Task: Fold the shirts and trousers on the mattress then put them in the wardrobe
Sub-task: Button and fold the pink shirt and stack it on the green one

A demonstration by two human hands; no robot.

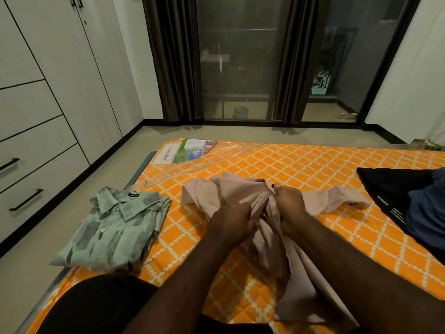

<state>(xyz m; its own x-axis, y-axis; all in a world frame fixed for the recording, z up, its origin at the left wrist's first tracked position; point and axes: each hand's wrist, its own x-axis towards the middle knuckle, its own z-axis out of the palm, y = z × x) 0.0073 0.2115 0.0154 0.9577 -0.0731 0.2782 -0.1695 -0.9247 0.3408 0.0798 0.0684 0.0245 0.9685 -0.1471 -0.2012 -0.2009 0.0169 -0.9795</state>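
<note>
A pale pink shirt (243,189) lies rumpled in the middle of the orange patterned mattress (301,162). My left hand (234,216) and my right hand (290,206) both grip its front edges close together, bunching the cloth between them. One sleeve stretches out to the right. A green patterned shirt (118,225) lies folded at the mattress's left edge. Dark garments (414,201), black and blue, are piled at the right edge. The white wardrobe (48,92) stands along the left wall with its doors closed.
Clear plastic wrap with a printed label (190,150) covers the mattress's far left corner. Floor runs between the mattress and the wardrobe drawers (26,179). Dark curtains and glass sliding doors (240,68) fill the far wall. My dark-clothed knee (96,307) is at the bottom left.
</note>
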